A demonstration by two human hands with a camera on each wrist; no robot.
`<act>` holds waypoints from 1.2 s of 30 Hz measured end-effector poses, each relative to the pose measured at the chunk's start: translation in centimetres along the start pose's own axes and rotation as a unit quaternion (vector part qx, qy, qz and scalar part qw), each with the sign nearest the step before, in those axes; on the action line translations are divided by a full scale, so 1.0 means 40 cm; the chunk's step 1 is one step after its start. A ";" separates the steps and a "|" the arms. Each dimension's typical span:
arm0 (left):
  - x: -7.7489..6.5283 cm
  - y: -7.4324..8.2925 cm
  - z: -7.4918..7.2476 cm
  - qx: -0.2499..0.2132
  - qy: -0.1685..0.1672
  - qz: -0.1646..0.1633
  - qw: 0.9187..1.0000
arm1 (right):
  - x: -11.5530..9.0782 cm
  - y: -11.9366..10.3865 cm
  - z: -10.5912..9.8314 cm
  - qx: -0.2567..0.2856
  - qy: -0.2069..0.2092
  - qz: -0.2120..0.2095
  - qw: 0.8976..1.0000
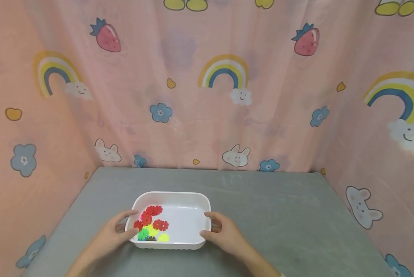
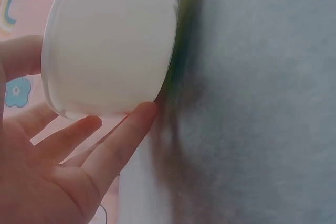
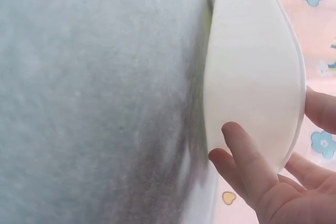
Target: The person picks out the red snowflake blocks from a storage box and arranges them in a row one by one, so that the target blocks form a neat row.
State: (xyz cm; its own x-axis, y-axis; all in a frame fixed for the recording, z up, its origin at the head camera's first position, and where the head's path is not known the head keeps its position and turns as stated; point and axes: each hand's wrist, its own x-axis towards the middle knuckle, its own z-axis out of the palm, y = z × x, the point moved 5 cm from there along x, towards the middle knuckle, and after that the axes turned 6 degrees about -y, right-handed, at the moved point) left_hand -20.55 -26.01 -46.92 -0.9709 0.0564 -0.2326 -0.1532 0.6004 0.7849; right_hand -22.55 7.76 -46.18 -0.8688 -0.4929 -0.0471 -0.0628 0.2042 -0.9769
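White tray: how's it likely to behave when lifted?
Likely stiff: the white tray looks unbent between left hand and right hand. Probably light: thin-looking. Small pieces bunched left may slide if tilted.

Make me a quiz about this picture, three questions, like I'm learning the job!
1. True or false: the left hand and the right hand both hold the white tray.

2. Where are the colourful pieces?
A) In the tray, nearer the left hand
B) In the tray, nearer the right hand
C) Outside the tray

3. Fill in: the cloth behind the grey table is mostly ____.

Key: 1. True; 2. A; 3. pink.
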 end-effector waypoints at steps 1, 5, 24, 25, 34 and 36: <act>-0.003 0.000 0.003 0.001 0.000 -0.001 1.000 | -0.005 0.000 0.000 -0.001 -0.002 0.000 1.000; -0.008 -0.004 0.014 0.004 -0.006 -0.005 1.000 | -0.021 0.001 0.000 -0.006 -0.006 -0.004 1.000; 0.012 0.008 -0.007 0.003 -0.040 0.003 0.999 | -0.028 -0.073 -0.049 -0.173 0.016 0.001 0.985; 0.014 0.011 -0.009 0.001 -0.039 0.006 0.999 | -0.027 -0.083 -0.051 -0.182 0.018 -0.002 0.983; 0.032 0.015 -0.013 -0.032 -0.044 0.030 0.998 | -0.008 -0.152 -0.031 -0.216 0.021 -0.014 0.976; 0.038 0.010 -0.014 -0.037 -0.042 0.032 0.998 | 0.001 -0.161 -0.020 -0.216 0.017 -0.026 0.976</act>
State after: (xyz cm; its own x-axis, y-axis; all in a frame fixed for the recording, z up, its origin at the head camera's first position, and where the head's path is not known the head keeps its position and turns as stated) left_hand -22.21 -26.13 -46.62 -0.9605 0.1614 -0.2265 -0.1082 0.5334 0.8389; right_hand -22.56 7.11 -39.73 -0.8747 -0.4845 0.0146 -0.3016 0.5202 -0.7990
